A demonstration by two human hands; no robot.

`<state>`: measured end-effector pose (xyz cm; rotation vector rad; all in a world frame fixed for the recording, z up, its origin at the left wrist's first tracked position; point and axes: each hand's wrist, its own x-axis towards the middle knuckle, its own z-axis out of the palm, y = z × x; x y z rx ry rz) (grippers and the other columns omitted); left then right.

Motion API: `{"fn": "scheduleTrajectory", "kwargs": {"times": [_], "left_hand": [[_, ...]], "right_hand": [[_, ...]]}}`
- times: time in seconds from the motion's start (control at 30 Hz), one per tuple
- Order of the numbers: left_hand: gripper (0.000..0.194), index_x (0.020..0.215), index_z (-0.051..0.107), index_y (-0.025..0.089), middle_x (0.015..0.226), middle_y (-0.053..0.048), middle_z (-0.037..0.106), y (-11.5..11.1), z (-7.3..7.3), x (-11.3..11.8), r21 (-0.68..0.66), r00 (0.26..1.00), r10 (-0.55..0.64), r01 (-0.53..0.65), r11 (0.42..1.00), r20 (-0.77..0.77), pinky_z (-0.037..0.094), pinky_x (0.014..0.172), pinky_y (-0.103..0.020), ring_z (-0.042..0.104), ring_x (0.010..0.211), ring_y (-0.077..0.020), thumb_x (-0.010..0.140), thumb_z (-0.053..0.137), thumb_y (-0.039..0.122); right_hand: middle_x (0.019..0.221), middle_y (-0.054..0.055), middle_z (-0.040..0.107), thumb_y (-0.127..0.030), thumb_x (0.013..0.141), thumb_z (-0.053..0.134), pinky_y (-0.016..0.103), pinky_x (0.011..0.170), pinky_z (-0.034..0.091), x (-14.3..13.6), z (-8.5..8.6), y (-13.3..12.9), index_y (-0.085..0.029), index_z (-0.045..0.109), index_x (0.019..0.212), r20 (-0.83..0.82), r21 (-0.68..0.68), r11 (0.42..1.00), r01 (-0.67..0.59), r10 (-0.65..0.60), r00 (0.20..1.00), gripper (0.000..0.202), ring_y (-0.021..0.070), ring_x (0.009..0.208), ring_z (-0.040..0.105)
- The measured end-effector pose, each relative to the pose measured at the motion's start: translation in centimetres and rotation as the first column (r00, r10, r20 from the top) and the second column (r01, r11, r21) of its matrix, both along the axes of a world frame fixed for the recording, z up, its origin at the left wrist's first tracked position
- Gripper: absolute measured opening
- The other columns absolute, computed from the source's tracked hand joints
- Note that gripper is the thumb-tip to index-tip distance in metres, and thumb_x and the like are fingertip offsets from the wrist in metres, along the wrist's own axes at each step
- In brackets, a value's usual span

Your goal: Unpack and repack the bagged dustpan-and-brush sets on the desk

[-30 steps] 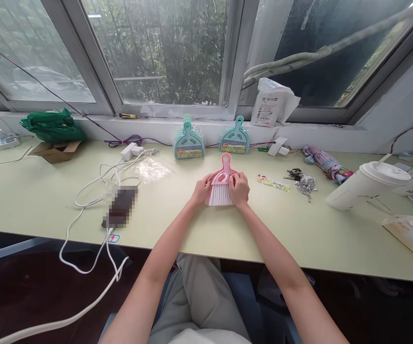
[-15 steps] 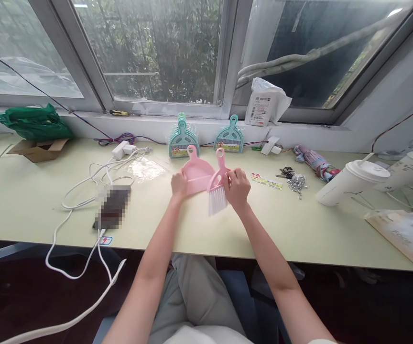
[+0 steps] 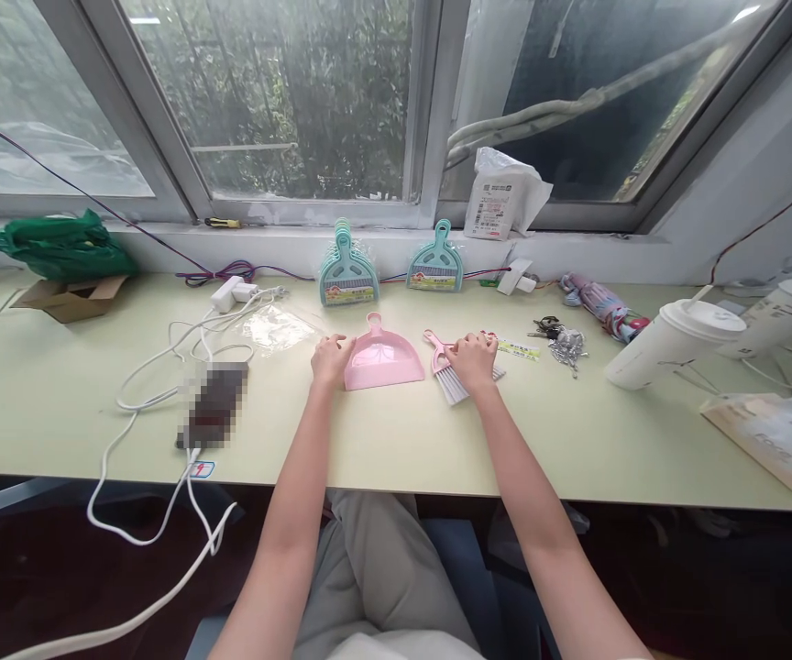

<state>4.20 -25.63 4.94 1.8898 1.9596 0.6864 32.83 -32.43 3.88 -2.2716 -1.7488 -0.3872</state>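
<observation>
My left hand [image 3: 331, 359] was at the left side of the pink dustpan [image 3: 383, 353], fingers bent with their tips at its edge; I cannot tell whether they pinched the rim or only touched it. The dustpan lay in front of me on the pale table [image 3: 396, 445], handle toward the window and its wide, straight lip facing me. My right hand [image 3: 475, 362] was curled over the pink brush [image 3: 449, 381], grasping it by the body, just to the right of the dustpan and apart from it. The brush lay at a slant, its looped handle pointing up and to the left, its pale bristles showing below my fingers and past them on the right. Just beyond that hand lay a printed label strip [image 3: 520, 350], partly hidden, then a bunch of keys [image 3: 564, 345]. Toward the window, a stack of teal dustpan sets [image 3: 349, 270] leaned near the wall, and another teal set [image 3: 435, 266] stood to its right. Left of my left hand lay a crumpled clear wrapper [image 3: 276, 328], near some white cables [image 3: 147, 403].
</observation>
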Motion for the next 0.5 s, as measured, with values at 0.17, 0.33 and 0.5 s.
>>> {"fn": "scheduleTrajectory", "kwargs": {"times": [0.17, 0.33, 0.5], "left_hand": [[0.034, 0.098, 0.067, 0.025, 0.104, -0.006, 0.065, 0.0, -0.3, 0.3, 0.096, 0.999, -0.042, 0.041, 0.995, 0.011, 0.044, 0.078, -0.028, 0.059, 0.099, -0.0211, 0.087, 0.044, 0.048], [0.024, 0.086, 0.065, 0.022, 0.093, -0.007, 0.069, -0.1, -0.4, 0.5, 0.033, 0.998, -0.056, 0.057, 0.998, -0.033, 0.042, 0.069, -0.027, 0.061, 0.085, -0.0202, 0.085, 0.049, 0.039], [0.027, 0.083, 0.062, 0.021, 0.084, -0.004, 0.068, -1.9, 0.0, 2.4, -0.006, 0.935, -0.354, 0.354, 0.935, -0.001, 0.04, 0.064, -0.024, 0.06, 0.074, -0.0167, 0.085, 0.048, 0.043]], "right_hand": [[0.096, 0.016, 0.065, -0.038, 0.08, 0.052, 0.045, 0.084, 0.029, -0.2, -0.4, 0.1, -0.016, 0.069, 0.088, -0.107, -0.042, 0.999, 0.016, -0.021, 0.994, 0.029, 0.0323, 0.098, 0.05], [0.093, 0.016, 0.066, -0.038, 0.076, 0.054, 0.046, 0.083, 0.03, 0.3, -0.1, 0.2, -0.016, 0.066, 0.078, -0.25, 0.111, 0.991, 0.071, -0.041, 0.967, 0.025, 0.0321, 0.096, 0.052], [0.097, 0.009, 0.067, -0.04, 0.08, 0.052, 0.039, 0.082, 0.031, -1.9, 1.1, -0.1, -0.02, 0.066, 0.086, -0.397, 0.182, 0.982, -0.044, 0.114, 0.911, 0.025, 0.0253, 0.093, 0.054]]}}
